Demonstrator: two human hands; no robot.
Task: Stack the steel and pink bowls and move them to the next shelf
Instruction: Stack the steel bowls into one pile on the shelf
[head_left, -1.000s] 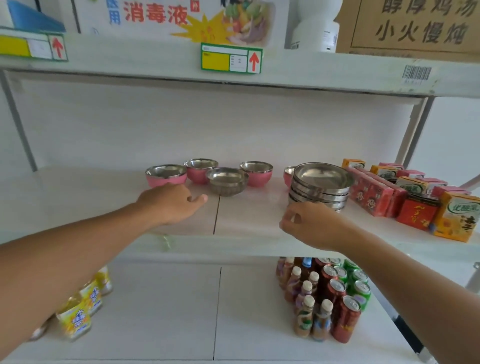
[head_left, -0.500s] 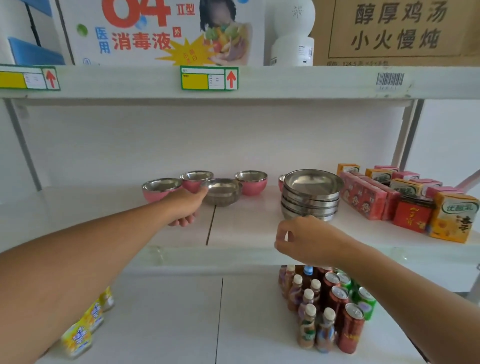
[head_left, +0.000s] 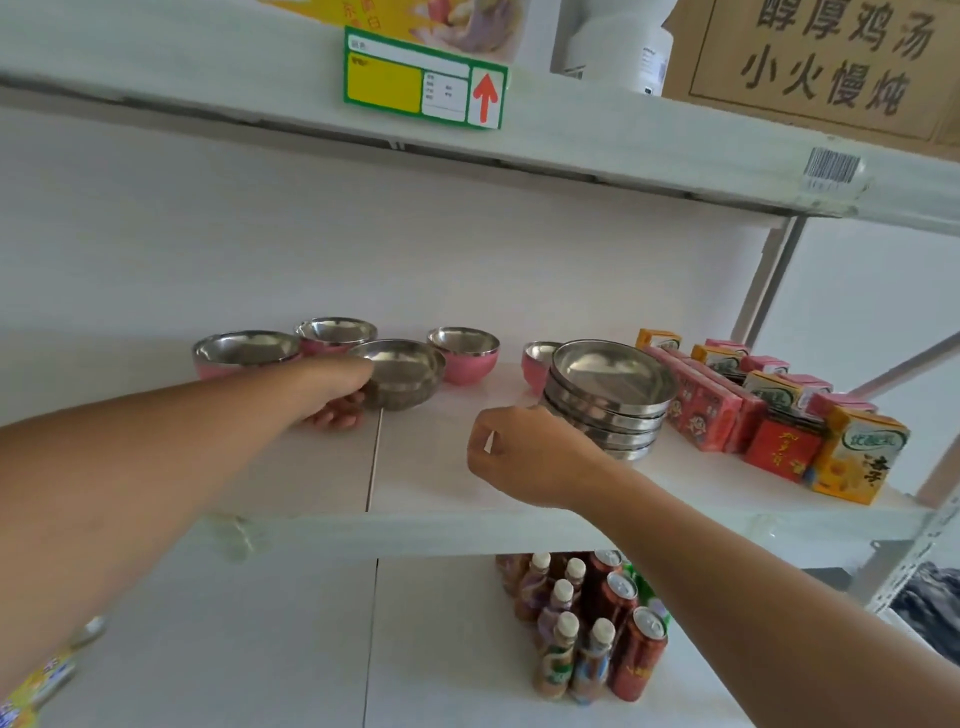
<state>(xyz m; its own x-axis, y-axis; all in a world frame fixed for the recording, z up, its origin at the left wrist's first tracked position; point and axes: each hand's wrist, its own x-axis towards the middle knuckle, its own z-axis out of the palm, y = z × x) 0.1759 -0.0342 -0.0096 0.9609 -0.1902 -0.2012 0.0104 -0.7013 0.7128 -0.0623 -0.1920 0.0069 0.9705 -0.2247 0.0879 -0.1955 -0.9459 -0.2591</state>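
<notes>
A bare steel bowl (head_left: 402, 374) stands mid-shelf among pink bowls with steel insides: one at the left (head_left: 244, 356), one behind (head_left: 335, 335), one to the right (head_left: 465, 353). Another pink bowl (head_left: 535, 358) is half hidden behind a stack of steel bowls (head_left: 613, 400). My left hand (head_left: 332, 392) is at the steel bowl's left side, with the thumb at its rim and the fingers curled below. My right hand (head_left: 524, 452) hovers curled against the left foot of the stack, thumb and forefinger touching, with nothing seen in it.
Red boxes (head_left: 701, 405) and juice cartons (head_left: 857, 457) fill the right of the white shelf (head_left: 415, 467). Bottles and cans (head_left: 587, 629) stand on the shelf below. A price tag (head_left: 423, 85) and a cardboard box (head_left: 815, 62) are on the shelf above. A slanted post (head_left: 763, 280) is at the right.
My left hand has reached forward and right from the shelf front to the steel bowl. My right hand has edged up toward the stack. The camera has moved closer.
</notes>
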